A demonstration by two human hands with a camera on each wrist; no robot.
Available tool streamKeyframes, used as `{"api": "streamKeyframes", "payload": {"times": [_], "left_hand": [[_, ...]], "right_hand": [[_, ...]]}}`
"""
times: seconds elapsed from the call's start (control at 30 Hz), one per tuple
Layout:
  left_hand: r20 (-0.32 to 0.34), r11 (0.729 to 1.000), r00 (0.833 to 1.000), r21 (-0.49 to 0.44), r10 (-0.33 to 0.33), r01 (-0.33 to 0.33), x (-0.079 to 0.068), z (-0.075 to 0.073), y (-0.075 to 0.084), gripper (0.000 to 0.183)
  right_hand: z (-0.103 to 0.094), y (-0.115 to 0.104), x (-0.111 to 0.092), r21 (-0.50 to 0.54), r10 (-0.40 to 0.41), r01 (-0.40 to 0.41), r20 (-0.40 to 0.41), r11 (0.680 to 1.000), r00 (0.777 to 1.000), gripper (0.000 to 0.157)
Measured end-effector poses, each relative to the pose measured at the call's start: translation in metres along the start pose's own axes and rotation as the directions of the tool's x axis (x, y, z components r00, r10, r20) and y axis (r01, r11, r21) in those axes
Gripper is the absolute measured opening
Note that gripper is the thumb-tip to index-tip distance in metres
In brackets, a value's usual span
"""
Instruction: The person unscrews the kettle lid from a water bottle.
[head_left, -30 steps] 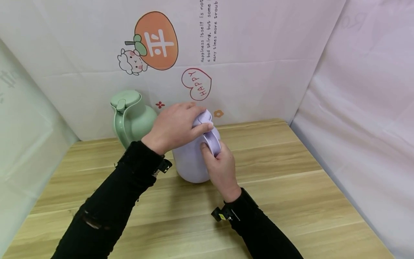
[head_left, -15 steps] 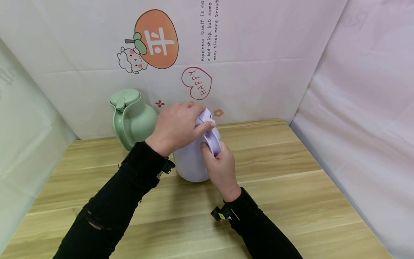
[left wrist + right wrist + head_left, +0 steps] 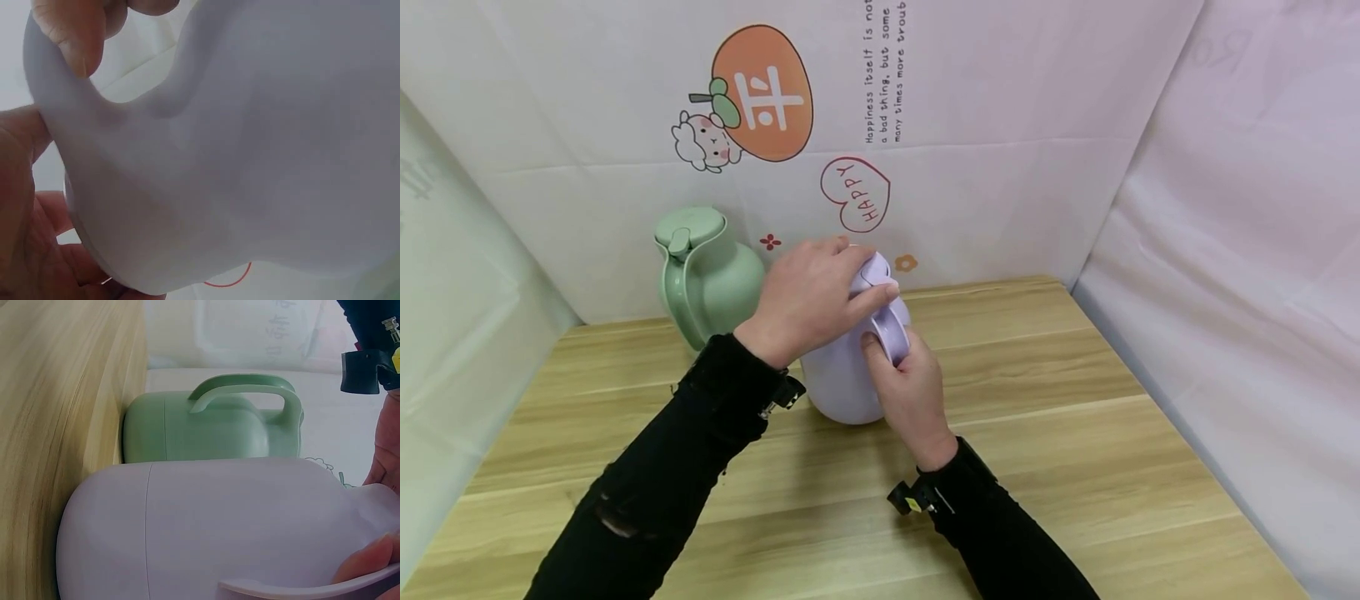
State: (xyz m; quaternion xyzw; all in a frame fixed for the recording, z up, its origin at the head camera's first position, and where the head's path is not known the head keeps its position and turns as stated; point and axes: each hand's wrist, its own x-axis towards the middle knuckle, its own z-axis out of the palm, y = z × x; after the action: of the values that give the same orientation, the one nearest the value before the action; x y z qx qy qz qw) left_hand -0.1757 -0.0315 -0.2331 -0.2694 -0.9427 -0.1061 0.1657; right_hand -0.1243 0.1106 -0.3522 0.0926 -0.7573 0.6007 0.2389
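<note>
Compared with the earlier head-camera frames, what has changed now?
The left grip, on top of the rounded pale-purple plastic jug, has shifted very slightly rightward. Nothing was grasped or released. The right grip stays on that jug's curved handle; the rounded pale-green plastic jug stands where it was.

At the left edge of the frame, your left hand (image 3: 19,187) holds the narrow end of the pale lilac jug (image 3: 300,137); your right hand (image 3: 78,28) grips its handle (image 3: 47,69), upper left. A red curved line (image 3: 228,285) shows bottom centre.
</note>
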Motion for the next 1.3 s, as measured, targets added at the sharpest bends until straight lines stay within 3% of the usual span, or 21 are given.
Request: {"api": "streamKeyframes", "payload": {"times": [0.53,1.0,1.3], "left_hand": [[0.087,0.986,0.985,-0.090,0.150,-0.143,0.003,-0.008,-0.016,0.052],[0.088,0.988,0.984,-0.055,0.152,-0.148,0.004,-0.011,-0.015,0.048],[-0.001,0.991,0.991,0.020,0.133,-0.133,0.001,-0.007,-0.008,0.042]], "right_hand": [[0.003,-0.001,0.000,-0.028,0.000,0.000,-0.011,1.000,1.000,0.024],[0.003,-0.002,-0.002,-0.014,0.014,-0.014,-0.006,1.000,1.000,0.026],[0.006,-0.003,-0.004,-0.008,0.016,-0.016,-0.010,1.000,1.000,0.024]]}}
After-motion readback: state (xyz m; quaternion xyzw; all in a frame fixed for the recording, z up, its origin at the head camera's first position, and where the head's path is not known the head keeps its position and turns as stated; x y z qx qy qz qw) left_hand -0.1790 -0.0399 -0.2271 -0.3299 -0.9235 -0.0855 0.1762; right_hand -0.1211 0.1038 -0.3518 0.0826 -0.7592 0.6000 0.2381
